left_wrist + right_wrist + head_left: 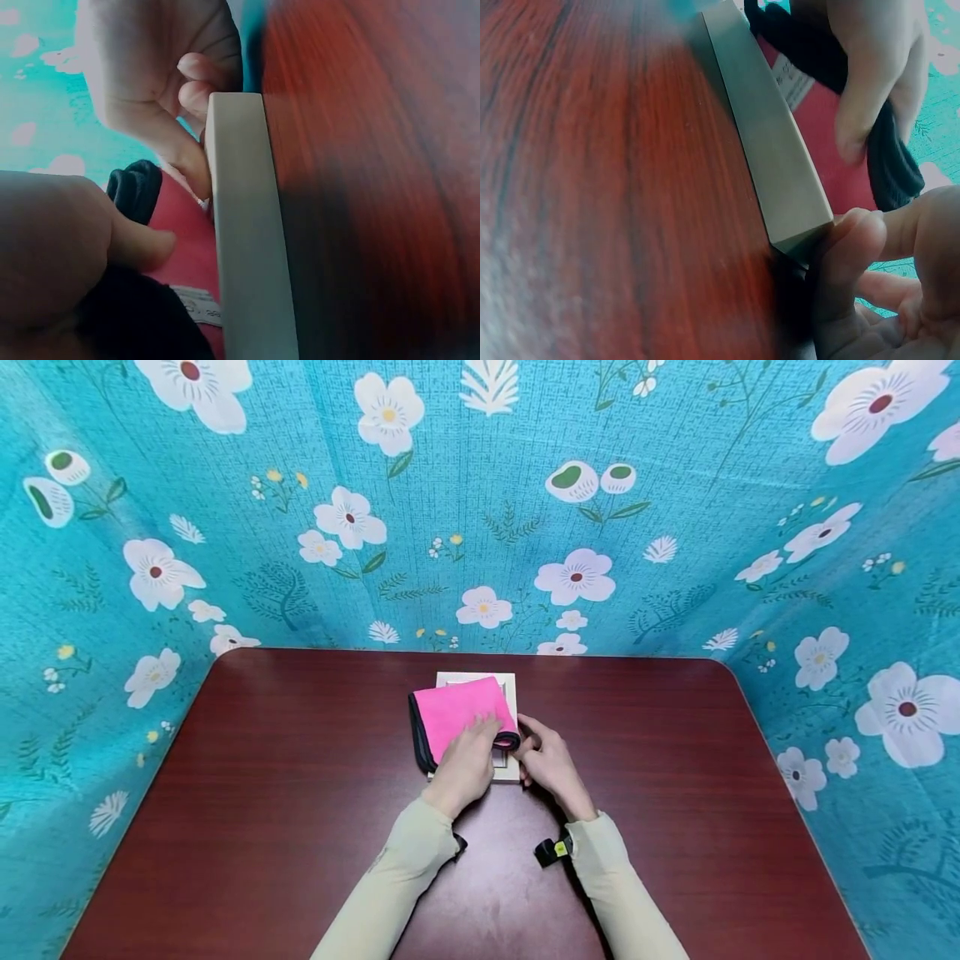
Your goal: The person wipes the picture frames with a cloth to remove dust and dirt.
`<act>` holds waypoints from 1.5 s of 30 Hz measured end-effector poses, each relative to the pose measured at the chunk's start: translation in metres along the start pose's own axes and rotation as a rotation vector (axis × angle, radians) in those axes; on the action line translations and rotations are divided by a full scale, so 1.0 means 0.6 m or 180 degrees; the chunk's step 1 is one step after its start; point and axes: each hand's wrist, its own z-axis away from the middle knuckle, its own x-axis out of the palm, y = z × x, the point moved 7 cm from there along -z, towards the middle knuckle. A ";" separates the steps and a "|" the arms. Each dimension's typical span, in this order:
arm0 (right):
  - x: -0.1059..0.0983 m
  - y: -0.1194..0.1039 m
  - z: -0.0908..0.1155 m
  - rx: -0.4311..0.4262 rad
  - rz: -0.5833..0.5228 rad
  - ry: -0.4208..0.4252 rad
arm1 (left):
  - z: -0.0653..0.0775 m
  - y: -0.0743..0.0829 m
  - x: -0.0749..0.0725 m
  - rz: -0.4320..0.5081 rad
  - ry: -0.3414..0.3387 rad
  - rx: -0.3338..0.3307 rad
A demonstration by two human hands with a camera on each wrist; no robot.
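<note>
A pale picture frame (508, 773) lies flat on the table, its front side edge-on in the left wrist view (251, 225). Over it spreads a folded pink cloth (457, 706) with black edging; a white label (793, 82) shows on it in the right wrist view. My left hand (468, 764) grips the cloth, fingers on top and thumb (146, 247) at its near side. At the frame's near right corner, my right hand (549, 764) pinches the edge between thumb and curled fingers (855, 240). Cloth covers most of the frame's face.
The dark red wooden table (300, 827) extends around the frame on all sides. A blue flowered curtain (480, 527) stands behind the table and along both sides. A black strap (552, 852) sits at the right wrist.
</note>
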 end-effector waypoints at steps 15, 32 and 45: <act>0.000 -0.002 0.001 0.0043 0.0010 -0.0066 | 0.075 -0.011 -0.112 0.0631 0.0657 0.0120; -0.001 0.009 0.002 0.0102 -0.0103 -0.0039 | 0.155 -0.015 -0.041 -0.0412 0.0918 0.0144; 0.005 0.003 0.000 0.0098 -0.0004 -0.0030 | 0.145 0.028 0.002 -0.1207 0.1012 -0.0021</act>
